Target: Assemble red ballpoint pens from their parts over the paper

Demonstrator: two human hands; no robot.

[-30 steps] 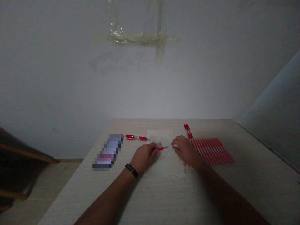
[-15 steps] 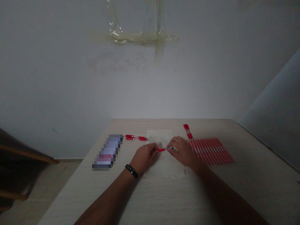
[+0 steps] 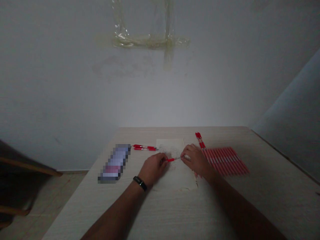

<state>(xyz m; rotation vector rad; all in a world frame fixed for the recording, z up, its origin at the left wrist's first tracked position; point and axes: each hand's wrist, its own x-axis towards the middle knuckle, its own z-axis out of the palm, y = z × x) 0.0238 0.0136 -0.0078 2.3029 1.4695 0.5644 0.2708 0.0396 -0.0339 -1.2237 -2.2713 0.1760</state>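
Over a worn sheet of paper (image 3: 175, 180), both hands meet at a red pen (image 3: 170, 160). The pen's red grip shows between the fingertips of my left hand (image 3: 153, 168), which are closed on it. From the red part a thin pale end runs right into the pinched fingers of my right hand (image 3: 196, 160). Whether that end is a bare refill or the pen's tip I cannot tell. Two red pens (image 3: 145, 147) lie beyond my left hand. Just right of my right hand is a row of several red pens (image 3: 226, 161), slightly blurred.
At the left of the wooden table (image 3: 120, 213) lies a pixelated phone-like object (image 3: 115, 163). More red pens (image 3: 200, 140) lie at an angle behind the row. A wall (image 3: 185, 100) stands directly behind the table; a dark wooden piece of furniture (image 3: 30, 166) is at lower left.
My right hand has shifted slightly right, away from the left, and a little more of the thin pale end shows between them. The left hand is nearly still.
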